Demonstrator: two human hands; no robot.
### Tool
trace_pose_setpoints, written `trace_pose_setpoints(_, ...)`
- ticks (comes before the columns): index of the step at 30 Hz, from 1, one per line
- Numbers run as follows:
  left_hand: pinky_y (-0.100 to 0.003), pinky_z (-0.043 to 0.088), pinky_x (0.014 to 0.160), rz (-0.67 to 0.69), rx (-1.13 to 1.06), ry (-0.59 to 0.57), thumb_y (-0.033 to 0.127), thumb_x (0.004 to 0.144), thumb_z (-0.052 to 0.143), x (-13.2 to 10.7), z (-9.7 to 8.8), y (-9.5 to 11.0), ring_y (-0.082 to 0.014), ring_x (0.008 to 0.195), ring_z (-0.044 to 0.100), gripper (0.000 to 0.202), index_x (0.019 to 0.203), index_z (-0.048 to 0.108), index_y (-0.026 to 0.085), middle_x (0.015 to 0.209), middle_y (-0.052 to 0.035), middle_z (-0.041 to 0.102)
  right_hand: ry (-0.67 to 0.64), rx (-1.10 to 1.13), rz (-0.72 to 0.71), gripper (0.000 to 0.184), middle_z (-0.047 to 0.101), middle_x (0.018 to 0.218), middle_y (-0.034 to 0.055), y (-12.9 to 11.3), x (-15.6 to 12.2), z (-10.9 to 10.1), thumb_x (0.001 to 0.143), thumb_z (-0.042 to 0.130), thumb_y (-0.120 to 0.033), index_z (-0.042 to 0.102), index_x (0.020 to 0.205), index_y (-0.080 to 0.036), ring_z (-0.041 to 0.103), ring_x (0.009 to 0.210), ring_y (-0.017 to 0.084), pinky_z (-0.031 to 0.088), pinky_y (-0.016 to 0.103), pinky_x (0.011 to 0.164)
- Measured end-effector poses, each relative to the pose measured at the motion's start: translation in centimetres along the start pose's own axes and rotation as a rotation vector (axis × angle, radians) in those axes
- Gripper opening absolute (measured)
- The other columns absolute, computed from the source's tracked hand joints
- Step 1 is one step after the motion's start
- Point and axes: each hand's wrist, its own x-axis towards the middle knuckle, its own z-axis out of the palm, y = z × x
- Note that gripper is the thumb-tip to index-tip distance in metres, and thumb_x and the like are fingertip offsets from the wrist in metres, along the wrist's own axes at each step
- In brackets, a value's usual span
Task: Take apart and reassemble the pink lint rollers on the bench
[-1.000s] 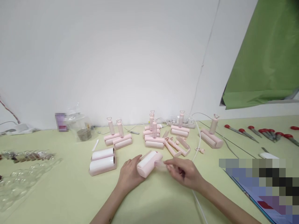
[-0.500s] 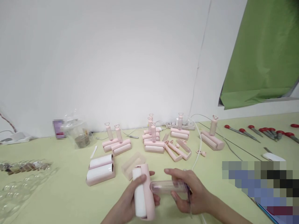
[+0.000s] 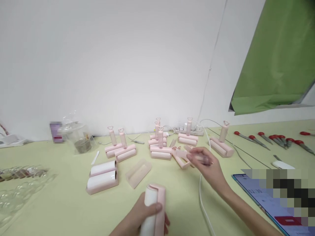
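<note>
Large green sheet point(image 3: 278, 62) on white wall point(image 3: 110, 65), upper right. Red-ended grey pointed tools point(image 3: 280, 141), far right; blue-edged flat-screen device point(image 3: 256, 190) nearer, partly pixelated. Long white power strip point(image 3: 190, 133) near wall. Clear plastic-bagged tub point(image 3: 81, 136), left.

On the lit screen point(image 3: 263, 198) at the right of the table point(image 3: 182, 200), I can read digits starting "02"; the pair after them is too faint for me. Pixelation hides any lettering on the purple pack point(image 3: 56, 132).
</note>
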Motion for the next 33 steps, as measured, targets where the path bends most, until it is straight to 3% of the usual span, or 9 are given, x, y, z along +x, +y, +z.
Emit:
trace_pose_setpoints(3, -0.034, 0.048, 0.051, 0.046, -0.078, 0.159, 0.051, 0.058, 0.067, 0.5, -0.1, 0.6, -0.0218, 0.053, 0.063, 0.051, 0.089, 0.042, 0.018, 0.065, -0.0089, 0.068, 0.088, -0.433, 0.034, 0.029, 0.06, 0.103, 0.0041, 3.0, 3.0, -1.0, 0.075, 0.048, -0.048, 0.053, 0.092, -0.025, 0.056, 0.089, 0.024, 0.043, 0.03, 0.064)
trace_pose_setpoints(8, -0.033, 0.049, 0.05, 0.231, 0.05, 0.423, 0.048, 0.059, 0.066, 0.9, -0.3, 1.4, -0.0225, 0.054, 0.064, 0.047, 0.088, 0.047, 0.016, 0.071, -0.0089, 0.068, -0.012, -0.601, 0.147, 0.031, 0.057, 0.104, 0.0071, 7.4, 4.1, -1.0, 0.075, 0.045, -0.048, 0.054, 0.093, -0.023, 0.059, 0.083, 0.027, 0.042, 0.032, 0.058)
trace_pose_setpoints(13, -0.034, 0.05, 0.054, 0.348, 0.255, 0.541, 0.046, 0.062, 0.063, 1.1, -0.8, 1.3, -0.0226, 0.057, 0.063, 0.04, 0.085, 0.049, 0.016, 0.068, -0.0067, 0.067, -0.051, -0.634, 0.127, 0.046, 0.048, 0.107, 0.0108, 6.2, 3.5, -0.7, 0.07, 0.048, -0.054, 0.052, 0.102, -0.021, 0.058, 0.07, 0.023, 0.043, 0.035, 0.063)
trace_pose_setpoints(15, -0.035, 0.05, 0.059, 0.379, 0.357, 0.552, 0.043, 0.065, 0.061, 1.1, -1.1, 1.5, -0.0226, 0.062, 0.064, 0.036, 0.086, 0.05, 0.017, 0.071, -0.007, 0.067, -0.041, -0.546, 0.069, 0.043, 0.047, 0.104, 0.0104, 4.4, 2.7, -0.5, 0.073, 0.044, -0.051, 0.05, 0.102, -0.019, 0.057, 0.07, 0.021, 0.043, 0.036, 0.067)
trace_pose_setpoints(17, -0.034, 0.049, 0.063, 0.401, 0.426, 0.559, 0.042, 0.068, 0.058, 1.0, -1.2, 1.7, -0.0221, 0.065, 0.063, 0.033, 0.088, 0.05, 0.017, 0.074, -0.0068, 0.066, -0.154, -0.31, 0.042, 0.034, 0.051, 0.091, 0.0069, 2.2, 1.2, 0.1, 0.079, 0.035, -0.046, 0.05, 0.094, -0.019, 0.056, 0.068, 0.019, 0.045, 0.033, 0.066)
trace_pose_setpoints(21, -0.031, 0.047, 0.066, 0.487, 0.579, 0.591, 0.036, 0.072, 0.055, 0.6, -0.9, 2.3, -0.0198, 0.071, 0.061, 0.027, 0.09, 0.049, 0.018, 0.078, -0.0045, 0.064, -0.747, 0.236, 0.292, 0.036, 0.054, 0.07, -0.0003, -1.4, -3.8, 2.6, 0.085, 0.032, -0.05, 0.046, 0.104, -0.022, 0.055, 0.051, 0.013, 0.044, 0.023, 0.042)
trace_pose_setpoints(24, -0.026, 0.045, 0.06, 0.499, 0.726, 0.568, 0.032, 0.073, 0.053, 0.2, -0.4, 2.6, -0.0166, 0.066, 0.058, 0.018, 0.084, 0.047, 0.02, 0.072, -0.0005, 0.06, -1.007, 0.391, 0.51, 0.04, 0.042, 0.048, -0.0084, -2.4, -7.0, 4.2, 0.086, 0.03, -0.054, 0.047, 0.103, -0.022, 0.032, 0.028, 0.005, 0.025, 0.013, 0.027)
trace_pose_setpoints(27, -0.024, 0.042, 0.056, 0.492, 0.826, 0.543, 0.027, 0.071, 0.052, -0.2, -0.1, 2.5, -0.0146, 0.06, 0.056, 0.013, 0.081, 0.046, 0.021, 0.068, 0.0019, 0.059, -1.022, 0.519, 0.661, 0.039, 0.028, 0.044, -0.011, -2.6, -8.6, 4.9, 0.085, 0.033, -0.055, 0.051, 0.085, -0.021, 0.012, 0.029, 0.002, 0.012, 0.012, 0.025)
trace_pose_setpoints(33, -0.023, 0.041, 0.056, 0.521, 1.013, 0.537, 0.024, 0.07, 0.05, -0.3, 0.0, 1.9, -0.0142, 0.06, 0.055, 0.011, 0.08, 0.048, 0.021, 0.068, 0.0015, 0.058, -0.984, 0.615, 0.791, 0.043, 0.022, 0.041, -0.0103, -2.7, -8.6, 4.6, 0.085, 0.034, -0.053, 0.045, 0.062, -0.018, 0.008, 0.029, 0.003, 0.006, 0.014, 0.025)
